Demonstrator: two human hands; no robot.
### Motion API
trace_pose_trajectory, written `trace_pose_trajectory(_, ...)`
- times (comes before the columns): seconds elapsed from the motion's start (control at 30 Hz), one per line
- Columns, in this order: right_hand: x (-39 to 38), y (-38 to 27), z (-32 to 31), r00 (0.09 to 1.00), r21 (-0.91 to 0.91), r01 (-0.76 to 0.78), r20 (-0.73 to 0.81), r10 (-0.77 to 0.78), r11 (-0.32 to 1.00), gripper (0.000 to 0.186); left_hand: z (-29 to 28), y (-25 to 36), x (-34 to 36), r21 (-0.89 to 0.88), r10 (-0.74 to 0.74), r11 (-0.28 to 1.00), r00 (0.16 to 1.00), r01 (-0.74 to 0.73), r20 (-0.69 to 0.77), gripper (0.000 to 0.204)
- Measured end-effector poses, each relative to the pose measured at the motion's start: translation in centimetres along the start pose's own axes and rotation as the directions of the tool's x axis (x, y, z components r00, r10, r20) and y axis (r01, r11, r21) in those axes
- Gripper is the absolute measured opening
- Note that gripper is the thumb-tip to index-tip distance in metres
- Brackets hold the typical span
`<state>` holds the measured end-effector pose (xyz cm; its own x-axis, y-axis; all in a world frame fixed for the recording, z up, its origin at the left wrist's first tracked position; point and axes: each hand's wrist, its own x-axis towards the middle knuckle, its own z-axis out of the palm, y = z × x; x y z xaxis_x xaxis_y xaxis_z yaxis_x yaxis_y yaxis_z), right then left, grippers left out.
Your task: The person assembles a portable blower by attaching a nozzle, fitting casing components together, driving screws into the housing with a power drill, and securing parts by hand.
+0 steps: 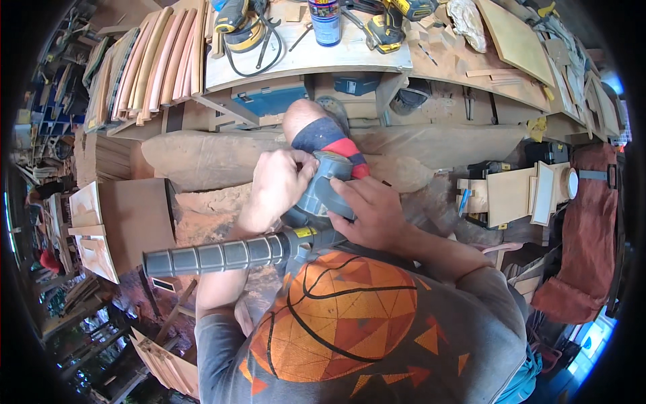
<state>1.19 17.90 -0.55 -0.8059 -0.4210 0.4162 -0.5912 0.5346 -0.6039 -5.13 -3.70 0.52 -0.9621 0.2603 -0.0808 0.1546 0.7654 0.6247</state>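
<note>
A dark grey power tool that looks like a blower lies across my lap. Its long ribbed tube (215, 257) points to the left and passes over my left forearm. The tool's grey plastic housing (324, 182) stands up between my hands, in front of my bent knee. My right hand (377, 212) wraps round the right side of this housing, thumb on top. At its upper left edge, the fingers of my left hand (279, 182) are pinched together. Whatever small thing may be between those fingertips is hidden.
Ahead runs a workbench (303, 59) bearing a sander (243, 34), a spray can (326, 23) and a cordless drill (387, 30). Curved wooden strips (158, 64) are stacked at its left. Boards (508, 195) lie to the right, near a reddish-brown cloth (579, 236). A brown panel (138, 215) stands left.
</note>
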Motion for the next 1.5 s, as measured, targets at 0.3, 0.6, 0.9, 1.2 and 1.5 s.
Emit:
trace_pose_trajectory(0.3, -0.1, 0.7, 0.1, 0.999, -0.021, 0.053, 0.009, -0.053, 0.998, 0.057, -1.2, -3.0, -0.8, 0.346, 0.663, 0.674, 0.741, -0.652, 0.105, 0.035)
trace_pose_trajectory(0.6, -0.1, 0.4, -0.1, 0.999, -0.009, 0.039, 0.010, -0.038, 0.999, 0.058, 0.6, -4.2, 0.7, -0.673, -0.350, 0.524, 0.852, 0.522, 0.389, 0.018)
trace_pose_trajectory(0.9, -0.4, 0.1, 0.4, 1.000, -0.032, 0.013, -0.011, -0.014, 0.999, 0.057, -0.5, -2.6, 1.6, -0.444, -0.370, 0.726, 0.842, 0.526, 0.393, 0.015)
trace_pose_trajectory(1.2, -0.8, 0.1, 0.0, 0.999, -0.052, 0.038, 0.005, -0.037, 0.998, 0.057, -0.8, -2.0, 2.8, 0.080, -0.053, 0.996, 0.957, 0.031, 0.286, 0.015)
trace_pose_trajectory(1.5, -0.2, -0.3, 0.1, 1.000, -0.026, -0.017, 0.015, 0.017, 1.000, 0.055, 1.1, -5.3, -1.0, -0.533, -0.141, 0.832, 0.988, 0.152, 0.062, 0.013)
